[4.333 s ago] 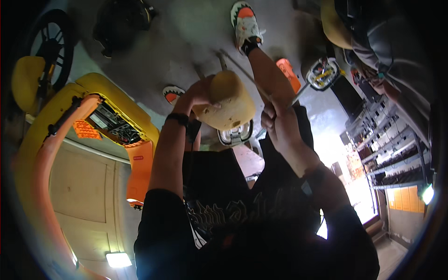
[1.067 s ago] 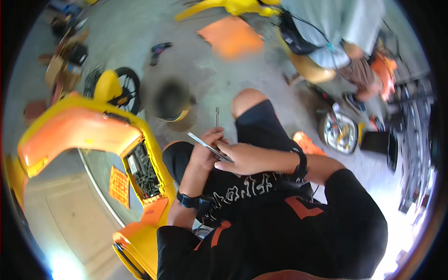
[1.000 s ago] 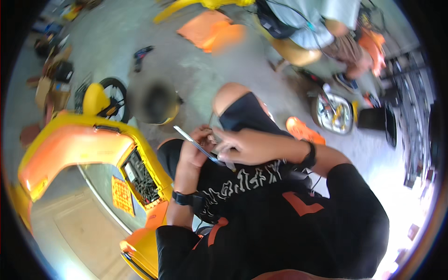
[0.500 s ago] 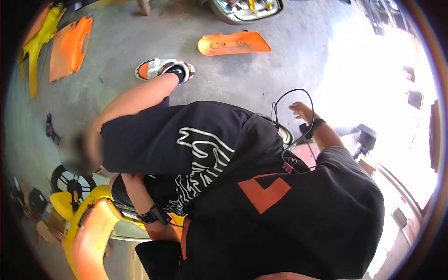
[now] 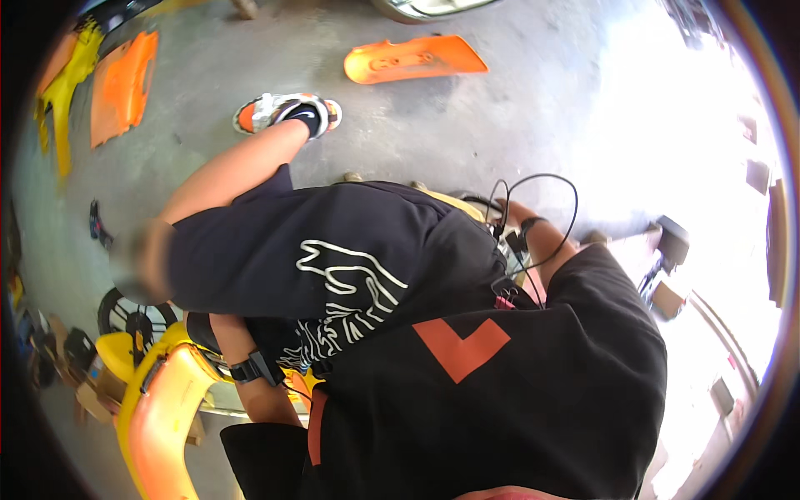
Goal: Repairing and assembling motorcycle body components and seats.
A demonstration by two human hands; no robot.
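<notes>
My right hand (image 5: 510, 208) reaches to a dark curved edge (image 5: 483, 202) beside a pale yellow rim, partly behind my black shorts (image 5: 358, 242). Loops of thin black cable (image 5: 575, 208) run past that wrist, which wears a dark strap, and blur together with the fingers. My left forearm (image 5: 237, 342) has a black device strapped at the wrist. Beyond it, my left hand is hidden behind the shorts. Close to that forearm is a yellow and orange vehicle body panel (image 5: 167, 408). A bent leg ends in an orange and white shoe (image 5: 283, 115).
An orange shell-shaped panel (image 5: 417, 60) lies on the grey floor ahead. Orange (image 5: 125, 87) and yellow panels (image 5: 58, 108) lie far left. A spoked wheel (image 5: 137, 321) and cardboard boxes (image 5: 96, 387) stand at the left. A dark box-shaped object (image 5: 672, 239) is at the right.
My right hand, earlier held out with its fingers apart, has moved left and down to the dark curved edge. The cable loop has shifted right. The view has moved slightly.
</notes>
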